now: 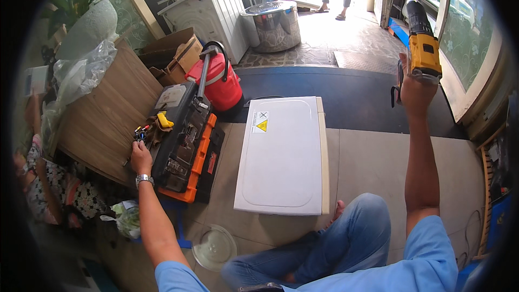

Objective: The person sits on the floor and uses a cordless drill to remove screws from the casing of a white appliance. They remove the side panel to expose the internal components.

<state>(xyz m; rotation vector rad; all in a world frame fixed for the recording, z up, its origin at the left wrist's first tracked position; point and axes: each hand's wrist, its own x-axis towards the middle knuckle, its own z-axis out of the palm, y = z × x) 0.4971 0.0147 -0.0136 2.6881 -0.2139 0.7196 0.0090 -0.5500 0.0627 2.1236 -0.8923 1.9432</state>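
My right hand (419,93) is raised at the right, closed around the handle of a yellow and black cordless drill (424,48). A dark strap or clip hangs beside that hand. At the left, my left hand (141,158) has its fingers closed at a small dark cluster with coloured tips (141,131); what they grip is too small to name. Beside it is a black and orange toolbox (186,151) with a yellow-handled tool (164,120) on top. A white box-shaped appliance (281,162) with warning stickers stands on the tiled floor before my bent leg.
A round glass plate (214,247) lies left of my leg. Behind the toolbox are a red jug (223,84), a cardboard box (175,59) and a wooden cabinet (102,116). Washing machines (208,16) and a metal drum (273,27) stand farther back. Other people are at the left and far end.
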